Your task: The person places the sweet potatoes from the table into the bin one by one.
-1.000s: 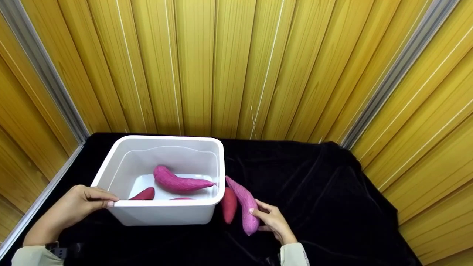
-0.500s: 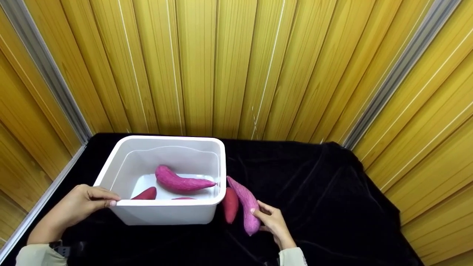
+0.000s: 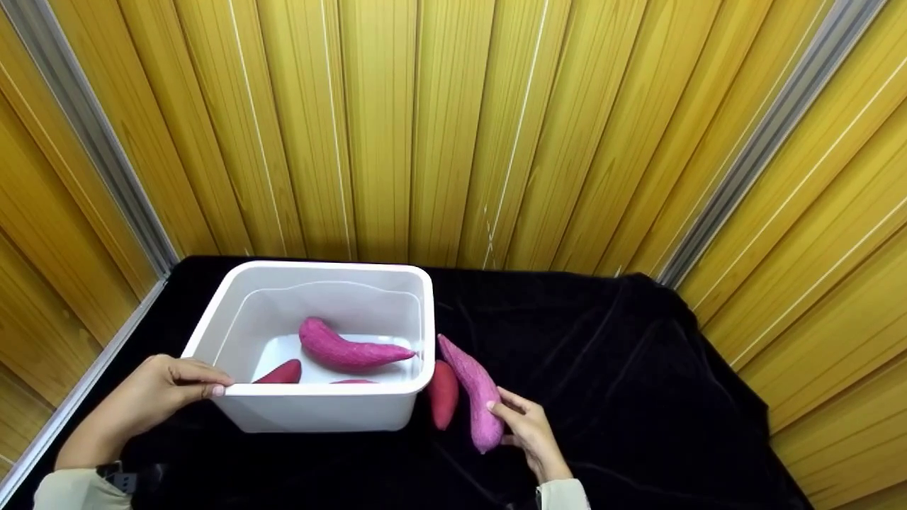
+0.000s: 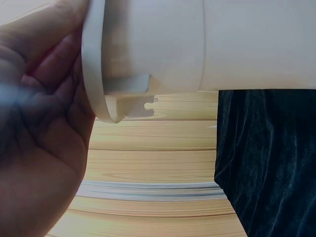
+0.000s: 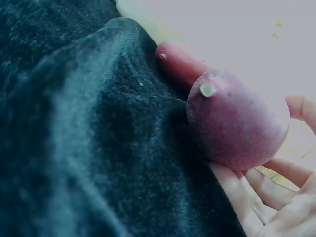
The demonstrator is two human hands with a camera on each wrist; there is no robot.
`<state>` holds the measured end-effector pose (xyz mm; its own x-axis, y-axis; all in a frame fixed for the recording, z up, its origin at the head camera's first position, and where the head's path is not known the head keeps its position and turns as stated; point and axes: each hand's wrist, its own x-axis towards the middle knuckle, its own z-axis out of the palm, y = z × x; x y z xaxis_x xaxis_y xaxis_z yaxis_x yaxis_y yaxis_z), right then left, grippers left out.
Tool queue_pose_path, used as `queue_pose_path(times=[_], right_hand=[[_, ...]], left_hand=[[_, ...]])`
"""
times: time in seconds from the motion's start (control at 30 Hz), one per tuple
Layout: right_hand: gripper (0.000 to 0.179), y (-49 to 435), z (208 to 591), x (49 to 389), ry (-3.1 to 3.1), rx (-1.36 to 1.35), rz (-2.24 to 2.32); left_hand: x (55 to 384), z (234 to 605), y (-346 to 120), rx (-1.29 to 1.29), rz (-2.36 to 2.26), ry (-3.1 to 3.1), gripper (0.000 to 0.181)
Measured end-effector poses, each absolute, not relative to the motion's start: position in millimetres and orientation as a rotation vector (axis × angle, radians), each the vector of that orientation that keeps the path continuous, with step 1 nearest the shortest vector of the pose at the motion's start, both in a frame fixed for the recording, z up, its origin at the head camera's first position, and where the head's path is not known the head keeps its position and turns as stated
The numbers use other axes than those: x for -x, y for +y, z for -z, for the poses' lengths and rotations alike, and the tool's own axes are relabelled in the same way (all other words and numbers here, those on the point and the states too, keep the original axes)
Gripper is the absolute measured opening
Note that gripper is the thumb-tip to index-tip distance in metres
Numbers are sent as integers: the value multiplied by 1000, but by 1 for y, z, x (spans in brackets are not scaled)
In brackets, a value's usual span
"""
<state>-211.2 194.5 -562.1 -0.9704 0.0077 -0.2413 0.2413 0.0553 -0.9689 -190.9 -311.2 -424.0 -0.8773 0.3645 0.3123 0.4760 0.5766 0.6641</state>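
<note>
A white plastic tub (image 3: 319, 388) stands on a black cloth; my left hand (image 3: 202, 388) grips its near left rim, thumb on top. In the left wrist view the hand (image 4: 39, 123) wraps the tub's rim (image 4: 94, 74). Inside lie a purple sweet potato (image 3: 347, 348) and a red one (image 3: 280, 372). Right of the tub, my right hand (image 3: 509, 423) grips the near end of another purple sweet potato (image 3: 471, 386). A red sweet potato (image 3: 443, 393) lies between it and the tub wall. The right wrist view shows the purple end (image 5: 237, 123) held between thumb and fingers (image 5: 266, 197).
The black velvet cloth (image 3: 602, 368) covers the table and rumples at the right. Yellow slatted walls (image 3: 425, 127) close in behind and on both sides. A metal strip (image 3: 78, 386) runs along the table's left edge.
My right hand and the purple sweet potato have shifted slightly to the right. The left hand and the tub have stayed put.
</note>
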Motion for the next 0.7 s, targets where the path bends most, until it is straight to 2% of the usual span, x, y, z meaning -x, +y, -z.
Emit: queue_pose_path(times=[0.7], right_hand=[[63,204,557,213,2104,-263,2040]], left_hand=[[190,423,-309,691,1181,-2663,12]])
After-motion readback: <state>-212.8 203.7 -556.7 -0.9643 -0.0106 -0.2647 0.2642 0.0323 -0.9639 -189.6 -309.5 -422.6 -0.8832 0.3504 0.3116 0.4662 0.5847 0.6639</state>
